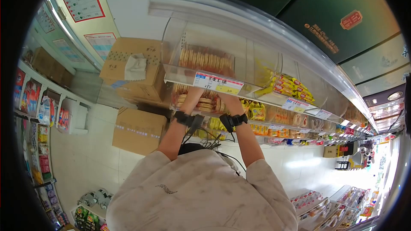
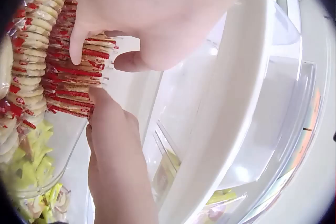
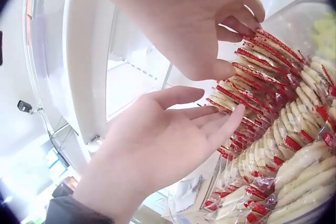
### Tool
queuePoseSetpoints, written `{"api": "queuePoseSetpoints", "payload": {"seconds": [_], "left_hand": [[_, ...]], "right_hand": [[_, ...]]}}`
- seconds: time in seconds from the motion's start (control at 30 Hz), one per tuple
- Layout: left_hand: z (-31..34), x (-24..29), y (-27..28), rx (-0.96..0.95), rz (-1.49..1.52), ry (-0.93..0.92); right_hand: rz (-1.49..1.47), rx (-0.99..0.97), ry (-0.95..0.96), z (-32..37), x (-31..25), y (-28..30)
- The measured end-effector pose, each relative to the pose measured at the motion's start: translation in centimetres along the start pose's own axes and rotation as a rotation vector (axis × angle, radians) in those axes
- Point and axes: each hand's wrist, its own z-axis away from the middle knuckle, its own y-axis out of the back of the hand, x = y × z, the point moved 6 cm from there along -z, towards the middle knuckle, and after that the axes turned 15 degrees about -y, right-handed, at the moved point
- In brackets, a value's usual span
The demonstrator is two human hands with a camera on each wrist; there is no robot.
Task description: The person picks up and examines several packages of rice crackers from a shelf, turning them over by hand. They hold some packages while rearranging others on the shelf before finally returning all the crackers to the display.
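Both hands reach into a clear shelf bin of round, flat biscuits in clear wrappers with red edges (image 1: 205, 61). My left hand (image 3: 152, 137) has its fingers nearly straight, with the fingertips against the ends of a row of wrapped biscuits (image 3: 247, 90). From the other end of that row, my right hand (image 3: 194, 19) grips the packets, its thumb on the near edge and its fingers curled behind. In the left wrist view the left hand (image 2: 163, 14) lies over the red wrapper edges, thumb apart. A price label (image 1: 218, 82) partly hides both hands in the head view.
Yellow snack packets (image 1: 291, 87) fill the neighbouring bin. More biscuits (image 1: 205, 102) stand in the bin below. Cardboard boxes (image 1: 139, 130) are on the floor to the left. The shelf's white front edge (image 2: 236, 87) runs close beside the wrists. Cables (image 1: 207, 139) hang between the forearms.
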Motion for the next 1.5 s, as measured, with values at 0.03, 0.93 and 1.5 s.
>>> {"api": "queuePoseSetpoints", "payload": {"seconds": [0.03,0.93,1.5], "left_hand": [[0.0,0.0,0.0,0.047,0.020,-0.070],[-0.7,-0.8,-0.1,-0.091,-0.214,-0.037],[3.1,0.1,-0.1,0.046,-0.018,0.282]], "right_hand": [[0.008,-0.013,-0.009,-0.2,0.1,-0.3],[-0.360,0.126,0.057,6.2,-2.8,4.8],[-0.595,0.122,0.032,13.4,9.3,15.4]]}}
